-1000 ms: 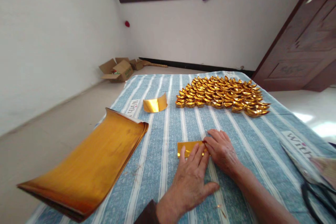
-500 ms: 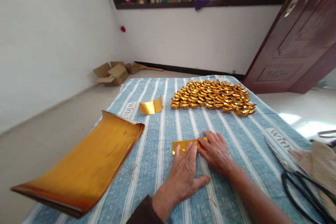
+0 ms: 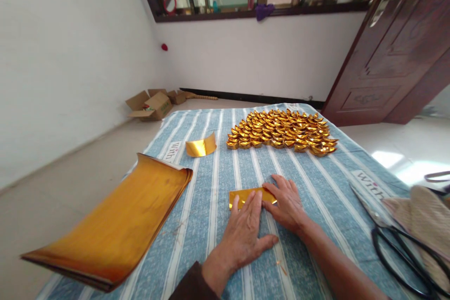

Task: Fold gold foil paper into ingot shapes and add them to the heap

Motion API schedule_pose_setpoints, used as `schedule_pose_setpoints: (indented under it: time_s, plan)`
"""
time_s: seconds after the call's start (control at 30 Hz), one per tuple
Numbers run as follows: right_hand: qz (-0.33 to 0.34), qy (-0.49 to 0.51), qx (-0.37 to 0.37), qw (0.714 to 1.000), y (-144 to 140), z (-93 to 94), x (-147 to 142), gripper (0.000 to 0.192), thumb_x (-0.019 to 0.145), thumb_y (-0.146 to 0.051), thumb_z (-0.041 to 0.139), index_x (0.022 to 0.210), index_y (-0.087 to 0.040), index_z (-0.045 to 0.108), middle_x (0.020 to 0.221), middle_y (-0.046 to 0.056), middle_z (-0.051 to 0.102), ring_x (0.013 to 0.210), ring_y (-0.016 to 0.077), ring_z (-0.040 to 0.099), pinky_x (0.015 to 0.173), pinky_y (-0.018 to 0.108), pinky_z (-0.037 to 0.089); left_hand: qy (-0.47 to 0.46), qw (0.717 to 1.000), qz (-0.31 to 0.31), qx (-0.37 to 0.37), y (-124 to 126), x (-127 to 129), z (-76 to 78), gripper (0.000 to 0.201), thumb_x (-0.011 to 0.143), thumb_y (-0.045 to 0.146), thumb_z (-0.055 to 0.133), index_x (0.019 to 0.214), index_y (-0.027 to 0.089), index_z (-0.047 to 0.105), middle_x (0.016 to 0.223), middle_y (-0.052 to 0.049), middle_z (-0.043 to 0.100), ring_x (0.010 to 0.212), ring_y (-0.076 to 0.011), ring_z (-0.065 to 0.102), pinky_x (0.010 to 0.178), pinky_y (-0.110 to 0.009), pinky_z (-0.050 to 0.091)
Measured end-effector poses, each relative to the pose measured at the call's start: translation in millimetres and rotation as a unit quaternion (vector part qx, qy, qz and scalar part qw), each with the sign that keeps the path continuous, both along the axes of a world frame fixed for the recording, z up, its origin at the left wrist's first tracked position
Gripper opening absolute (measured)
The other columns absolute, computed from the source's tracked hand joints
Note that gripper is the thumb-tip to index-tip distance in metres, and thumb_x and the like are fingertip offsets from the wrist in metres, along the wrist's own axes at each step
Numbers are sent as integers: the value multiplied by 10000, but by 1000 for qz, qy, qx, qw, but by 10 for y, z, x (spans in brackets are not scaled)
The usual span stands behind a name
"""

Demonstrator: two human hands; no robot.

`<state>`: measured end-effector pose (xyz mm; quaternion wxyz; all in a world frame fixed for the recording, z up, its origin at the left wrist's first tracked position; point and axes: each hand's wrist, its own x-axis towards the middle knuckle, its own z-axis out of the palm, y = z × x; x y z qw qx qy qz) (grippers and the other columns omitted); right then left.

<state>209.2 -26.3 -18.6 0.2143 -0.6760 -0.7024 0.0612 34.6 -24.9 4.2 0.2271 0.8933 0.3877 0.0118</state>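
Low in the frame's centre, the left hand (image 3: 246, 232) lies flat, fingers spread, pressing one folded gold paper strip (image 3: 246, 195) onto the striped cloth (image 3: 316, 187). The right hand (image 3: 286, 201), fingers also spread, presses the strip's right end. One stack of gold sheets (image 3: 116, 220) lies at lower left, one curled gold piece (image 3: 201, 146) above it, one pair of scissors (image 3: 397, 239) at lower right. Folded gold ingots (image 3: 281, 132), too many to count, fill the upper centre.

Both hands have slid left along the folded gold paper (image 3: 251, 195); its right end now uncovered.
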Motion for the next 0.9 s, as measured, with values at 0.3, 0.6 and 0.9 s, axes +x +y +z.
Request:
schedule_pose_setpoints:
  time_s: [0.3, 0.6, 0.9]
  plan:
    - [-27, 54, -25, 998, 27, -24, 168, 439, 757, -307, 712, 1192, -255, 682, 1391, 150, 476, 1339, 359, 388, 1089, 559, 306, 32, 999, -25, 20, 4, -8, 81, 824, 862, 533, 592, 1520, 170, 253, 1596, -142, 204, 1478, -320, 156, 1161, -634, 55]
    - [-9, 92, 16, 996, 64, -157, 440, 446, 674, -206, 740, 1115, -272, 716, 1316, 112, 541, 1256, 337, 492, 1045, 552, 384, 23, 998, -39, 31, 13, -15, 80, 780, 869, 565, 583, 1493, 174, 326, 1589, -174, 210, 1470, -348, 176, 1147, -652, 73]
    - [90, 235, 171, 953, -59, 29, 134, 250, 910, -208, 494, 1072, -217, 684, 1138, 93, 682, 1086, 211, 635, 977, 397, 507, 22, 999, -30, 14, -7, 1, 151, 783, 854, 549, 616, 1484, 186, 326, 1585, -165, 236, 1468, -344, 187, 1142, -665, 97]
